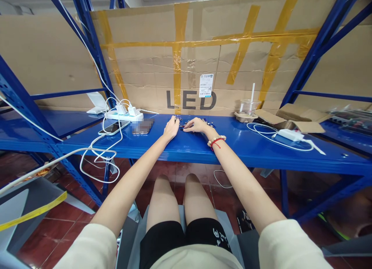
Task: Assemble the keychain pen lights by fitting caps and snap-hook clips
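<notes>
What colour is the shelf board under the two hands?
The shelf board is glossy blue; the head view shows it best.

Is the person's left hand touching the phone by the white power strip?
Apart. The head view shows a stretch of blue shelf between the left hand and the phone.

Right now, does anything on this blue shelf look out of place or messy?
Nothing spilled or broken. Oddest are the white cables from the power strip, hanging in loose loops off the left front edge of the blue shelf. Small dark parts lie scattered between the left hand and right hand.
</notes>
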Demonstrator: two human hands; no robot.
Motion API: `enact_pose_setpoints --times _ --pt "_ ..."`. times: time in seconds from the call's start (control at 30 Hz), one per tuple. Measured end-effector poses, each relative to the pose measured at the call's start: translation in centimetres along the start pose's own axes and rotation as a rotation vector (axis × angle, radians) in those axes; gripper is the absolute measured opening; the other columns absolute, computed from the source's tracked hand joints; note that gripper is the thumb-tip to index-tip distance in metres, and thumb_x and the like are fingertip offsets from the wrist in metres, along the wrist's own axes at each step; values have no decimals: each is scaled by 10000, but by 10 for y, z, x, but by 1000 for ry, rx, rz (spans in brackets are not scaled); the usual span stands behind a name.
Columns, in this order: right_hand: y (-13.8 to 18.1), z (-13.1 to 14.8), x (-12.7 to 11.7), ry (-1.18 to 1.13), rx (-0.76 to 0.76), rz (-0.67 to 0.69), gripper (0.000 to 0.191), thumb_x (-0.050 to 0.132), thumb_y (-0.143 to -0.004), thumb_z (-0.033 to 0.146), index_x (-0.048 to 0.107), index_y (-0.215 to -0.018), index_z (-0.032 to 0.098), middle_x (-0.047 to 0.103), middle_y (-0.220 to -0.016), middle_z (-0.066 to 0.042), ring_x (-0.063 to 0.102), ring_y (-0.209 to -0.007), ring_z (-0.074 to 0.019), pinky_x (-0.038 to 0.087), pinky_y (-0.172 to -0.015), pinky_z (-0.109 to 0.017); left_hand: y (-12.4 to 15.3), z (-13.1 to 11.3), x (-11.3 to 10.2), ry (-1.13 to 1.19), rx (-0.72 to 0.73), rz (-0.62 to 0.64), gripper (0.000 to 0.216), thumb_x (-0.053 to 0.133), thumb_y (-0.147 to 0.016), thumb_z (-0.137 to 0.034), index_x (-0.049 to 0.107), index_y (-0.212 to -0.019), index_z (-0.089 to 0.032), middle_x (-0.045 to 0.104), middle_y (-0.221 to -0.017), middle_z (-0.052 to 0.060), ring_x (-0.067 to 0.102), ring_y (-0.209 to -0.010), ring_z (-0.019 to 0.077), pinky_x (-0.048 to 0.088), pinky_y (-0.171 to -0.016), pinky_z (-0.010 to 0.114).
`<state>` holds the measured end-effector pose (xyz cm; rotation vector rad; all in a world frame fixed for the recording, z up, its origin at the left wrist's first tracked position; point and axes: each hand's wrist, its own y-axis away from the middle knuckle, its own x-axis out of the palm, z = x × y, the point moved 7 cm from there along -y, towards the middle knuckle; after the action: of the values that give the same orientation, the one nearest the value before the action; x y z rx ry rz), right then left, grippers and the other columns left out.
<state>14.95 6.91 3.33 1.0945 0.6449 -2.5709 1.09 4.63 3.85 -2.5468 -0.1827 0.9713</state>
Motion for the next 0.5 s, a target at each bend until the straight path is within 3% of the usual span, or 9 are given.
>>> enact_pose_setpoints --times 0.17,0.5 --pt "1 3 -1 31 -16 -9 260 772 -608 322 749 -796 144 727 -834 -70 648 -731 -168 484 -640 -223 4 -3 -4 -65 -29 6 439 320 -830 -601 529 -753 -224 658 -891 74 574 -940 276 413 -825 395" --pt "-4 2 5 174 -44 -22 259 700 -689 344 738 -875 168 725 -895 -64 662 -806 -177 477 -721 -231 1 -2 -2 -116 -24 12 318 321 -853 -399 566 -752 -222 670 -921 67 578 -943 259 416 -755 331"
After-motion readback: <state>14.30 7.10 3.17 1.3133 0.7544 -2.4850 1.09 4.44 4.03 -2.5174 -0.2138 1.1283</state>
